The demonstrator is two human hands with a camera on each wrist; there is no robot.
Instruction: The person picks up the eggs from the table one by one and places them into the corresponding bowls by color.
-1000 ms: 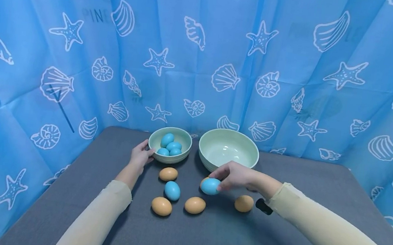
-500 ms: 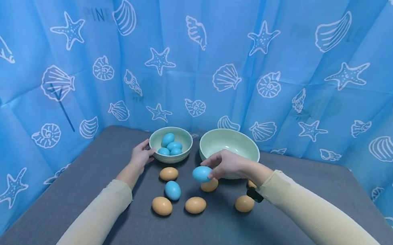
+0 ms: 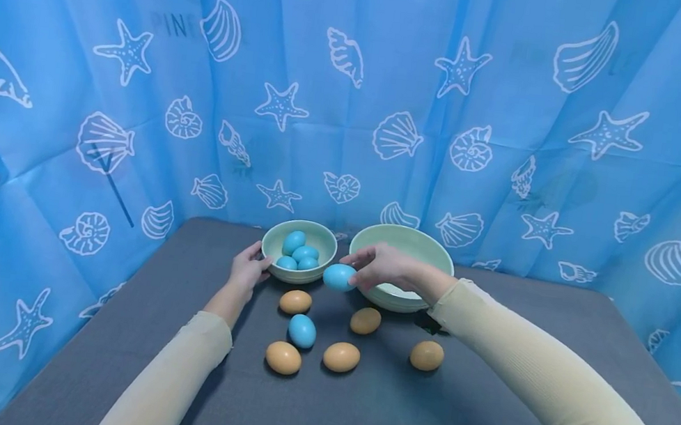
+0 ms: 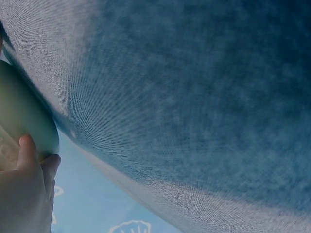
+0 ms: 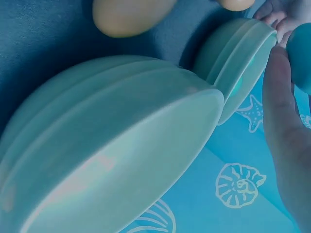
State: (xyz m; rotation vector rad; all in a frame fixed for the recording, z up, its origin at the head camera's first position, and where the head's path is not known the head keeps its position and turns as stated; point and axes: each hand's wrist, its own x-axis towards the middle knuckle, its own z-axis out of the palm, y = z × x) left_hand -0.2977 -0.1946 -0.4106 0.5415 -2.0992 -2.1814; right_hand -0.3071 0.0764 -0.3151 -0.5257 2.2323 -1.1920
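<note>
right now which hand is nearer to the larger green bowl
Right: the right hand, holding a blue egg, overlaps the larger green bowl in the head view; the left hand is farther off, holding the left side of the smaller bowl.

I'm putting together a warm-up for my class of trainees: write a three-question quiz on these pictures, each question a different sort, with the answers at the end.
1. Multiple choice: what does the right hand hold?
A) a brown egg
B) a blue egg
C) a bowl

2. True or false: the left hand grips the smaller bowl.

3. Fill in the gap: among the brown eggs on the table lies one ____ loose egg.

Key: 1. B; 2. true; 3. blue.
</note>
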